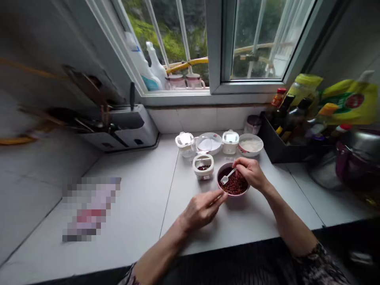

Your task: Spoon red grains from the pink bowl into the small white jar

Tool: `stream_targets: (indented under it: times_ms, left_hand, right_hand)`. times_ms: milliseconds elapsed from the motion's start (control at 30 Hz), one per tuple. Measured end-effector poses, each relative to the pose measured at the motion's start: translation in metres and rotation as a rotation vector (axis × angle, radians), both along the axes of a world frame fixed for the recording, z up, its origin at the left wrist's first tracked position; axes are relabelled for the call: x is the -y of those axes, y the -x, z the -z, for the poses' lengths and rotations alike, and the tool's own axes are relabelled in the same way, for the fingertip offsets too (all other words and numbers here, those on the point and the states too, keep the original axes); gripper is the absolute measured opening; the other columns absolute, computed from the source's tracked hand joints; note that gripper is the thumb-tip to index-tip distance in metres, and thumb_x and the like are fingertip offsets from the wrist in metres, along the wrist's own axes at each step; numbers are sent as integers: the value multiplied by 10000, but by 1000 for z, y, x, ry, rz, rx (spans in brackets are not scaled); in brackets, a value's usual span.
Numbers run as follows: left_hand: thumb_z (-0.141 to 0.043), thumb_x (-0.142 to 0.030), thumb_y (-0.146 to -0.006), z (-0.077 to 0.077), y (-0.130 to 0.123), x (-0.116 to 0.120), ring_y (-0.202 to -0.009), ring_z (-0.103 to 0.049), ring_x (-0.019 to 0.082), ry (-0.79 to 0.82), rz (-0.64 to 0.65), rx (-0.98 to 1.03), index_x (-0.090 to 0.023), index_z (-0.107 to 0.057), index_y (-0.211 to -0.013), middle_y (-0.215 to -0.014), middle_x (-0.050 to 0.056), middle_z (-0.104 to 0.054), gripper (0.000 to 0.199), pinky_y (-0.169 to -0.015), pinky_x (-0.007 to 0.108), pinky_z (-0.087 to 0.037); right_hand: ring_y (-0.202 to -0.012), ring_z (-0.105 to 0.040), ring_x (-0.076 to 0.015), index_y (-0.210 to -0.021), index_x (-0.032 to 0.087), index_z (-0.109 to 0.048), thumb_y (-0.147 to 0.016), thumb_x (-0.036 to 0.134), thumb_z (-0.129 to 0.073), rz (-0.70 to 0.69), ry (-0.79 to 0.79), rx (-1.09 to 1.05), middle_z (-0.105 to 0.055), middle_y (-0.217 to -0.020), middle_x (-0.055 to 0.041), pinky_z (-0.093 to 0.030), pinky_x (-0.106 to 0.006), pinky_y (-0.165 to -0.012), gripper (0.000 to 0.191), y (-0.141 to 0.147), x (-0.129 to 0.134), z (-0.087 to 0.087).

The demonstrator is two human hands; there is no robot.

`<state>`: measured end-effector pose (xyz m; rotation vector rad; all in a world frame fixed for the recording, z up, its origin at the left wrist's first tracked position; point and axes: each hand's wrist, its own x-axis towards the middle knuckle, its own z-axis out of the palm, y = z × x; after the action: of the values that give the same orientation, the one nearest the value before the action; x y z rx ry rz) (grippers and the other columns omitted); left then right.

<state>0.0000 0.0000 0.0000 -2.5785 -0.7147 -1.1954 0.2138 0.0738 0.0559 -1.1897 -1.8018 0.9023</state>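
Observation:
A pink-rimmed bowl [234,194] on the white counter holds dark red, peppercorn-like pieces. My right hand [248,171] is closed on the handle of a small white spoon [225,179], whose scoop rests over the pieces inside the bowl. At the bowl's front left edge is my left hand [204,208], its fingers together and touching the rim; whether it pinches anything there is hidden. Just left of the bowl stands an open square white container [203,172] with a few dark red pieces in it.
Behind stand two lidded jars [230,142], a white dish [214,143] and a bowl of pale contents [251,145]. A dark bin of bottles [285,148] is at the right, a grey utensil holder [133,126] at the left. A window rises behind.

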Motion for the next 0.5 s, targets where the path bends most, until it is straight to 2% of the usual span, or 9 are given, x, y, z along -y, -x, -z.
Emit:
stream_targets:
  times_ms: [200, 333, 500]
  left_hand:
    - [-446, -55, -956, 1, 0, 1, -757, -687, 148, -11, -1, 1, -106, -583, -1245, -1021, 134, -707, 324, -612, 244, -590]
    - [-427, -55, -955, 1, 1, 1, -764, -686, 143, -6, -10, -14, -116, -567, -1285, -1032, 133, -702, 363, -627, 243, -594]
    - [-445, -41, -942, 1, 1, 2, -775, -687, 149, 2, -6, 2, -106, -597, -1227, -1041, 132, -702, 330, -622, 247, -590]
  right_hand:
    - [-535, -515, -128, -723, 194, -631, -762, 202, -465, 2, -7, 1, -578, -571, 24, -397, -239, -550, 170, -2, 2, -2]
    - [-594, -547, -140, -708, 201, -627, -761, 170, -461, -67, -64, 53, -590, -592, 18, -400, -242, -579, 177, 1, 6, -4]
    - [-590, -543, -138, -720, 199, -627, -764, 166, -449, -52, -42, 29, -583, -585, 21, -403, -242, -581, 187, 1, 7, -4]
